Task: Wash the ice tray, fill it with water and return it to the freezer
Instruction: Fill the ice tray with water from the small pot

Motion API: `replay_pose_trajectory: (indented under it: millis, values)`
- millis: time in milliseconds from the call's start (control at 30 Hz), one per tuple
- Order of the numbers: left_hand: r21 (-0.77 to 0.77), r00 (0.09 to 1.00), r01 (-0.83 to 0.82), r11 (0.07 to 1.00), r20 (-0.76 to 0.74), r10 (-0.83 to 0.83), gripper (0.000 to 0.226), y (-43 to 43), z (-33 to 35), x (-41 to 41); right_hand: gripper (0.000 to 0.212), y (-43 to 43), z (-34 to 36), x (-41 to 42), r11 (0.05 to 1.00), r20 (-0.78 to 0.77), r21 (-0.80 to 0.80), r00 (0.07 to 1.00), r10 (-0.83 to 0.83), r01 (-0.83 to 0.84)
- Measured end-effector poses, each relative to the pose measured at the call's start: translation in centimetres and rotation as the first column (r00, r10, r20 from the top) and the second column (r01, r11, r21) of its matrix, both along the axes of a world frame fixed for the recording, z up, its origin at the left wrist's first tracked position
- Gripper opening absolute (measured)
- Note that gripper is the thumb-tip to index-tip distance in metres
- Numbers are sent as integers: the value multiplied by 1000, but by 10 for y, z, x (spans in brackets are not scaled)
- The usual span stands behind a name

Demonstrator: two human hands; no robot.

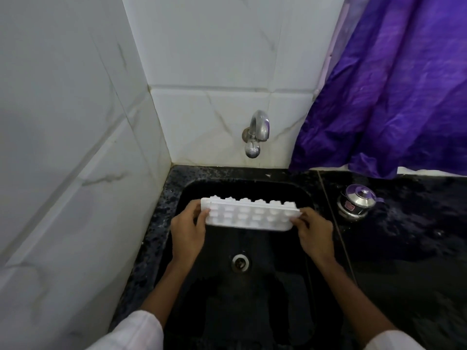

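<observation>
Ice tray point(249, 214) held over far half of black sink point(252, 311), cell bottoms facing up, long edges roughly level. Left hand point(188, 229) grips left short edge, fingers curled round it. Right hand point(314, 233) pinches right edge. Tap point(256, 132) above, apart from tray. Open basin and drain point(240, 262) below. Lidded steel pot point(356, 202) on counter point(404, 248), right of sink rim, well apart.

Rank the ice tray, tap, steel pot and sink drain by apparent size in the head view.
1. ice tray, clearly largest
2. steel pot and tap: look about alike, so unranked
3. sink drain, smallest
</observation>
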State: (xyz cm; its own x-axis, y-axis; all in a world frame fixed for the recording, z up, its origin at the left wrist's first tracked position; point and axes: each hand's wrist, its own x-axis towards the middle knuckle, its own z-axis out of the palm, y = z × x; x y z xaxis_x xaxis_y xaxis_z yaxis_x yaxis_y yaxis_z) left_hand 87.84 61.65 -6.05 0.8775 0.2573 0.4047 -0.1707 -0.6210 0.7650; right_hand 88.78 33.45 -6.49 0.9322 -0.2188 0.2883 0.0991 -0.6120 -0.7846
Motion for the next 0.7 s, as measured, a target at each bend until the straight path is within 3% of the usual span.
replay_pose_trajectory:
  millis: [33, 167, 267, 367, 500, 600, 700]
  values:
    - [-1, 1000, -9, 1000, -27, 9, 14, 0, -6, -1, 8, 1, -4, 0, 1000, -38, 2, 999, 2, -2]
    - [32, 995, -88, 996, 49, 86, 12, -10, -7, -9, 11, 5, 3, -3, 994, 103, 82, 992, -75, 67]
    - [-5, 998, -66, 998, -3, 66, 14, -18, -7, -16, 8, -5, 0, -7, 998, -21, 66, 1000, 18, -17]
    - [16, 995, -85, 996, 57, 84, 12, -29, -3, -26, 10, -19, 4, -17, 993, 79, 113, 996, -26, 17]
    - [57, 997, -49, 997, -56, 52, 19, -39, -14, -42, 14, -45, -1, -25, 997, -98, 52, 993, 63, -58]
    - [62, 996, -67, 996, -52, 70, 20, -52, -14, -55, 9, -62, -1, -34, 983, -89, 177, 994, 71, -54]
    - [0, 991, -82, 997, -103, 82, 25, -69, -15, -64, 6, -78, -2, -46, 971, -211, 224, 968, 133, -84]
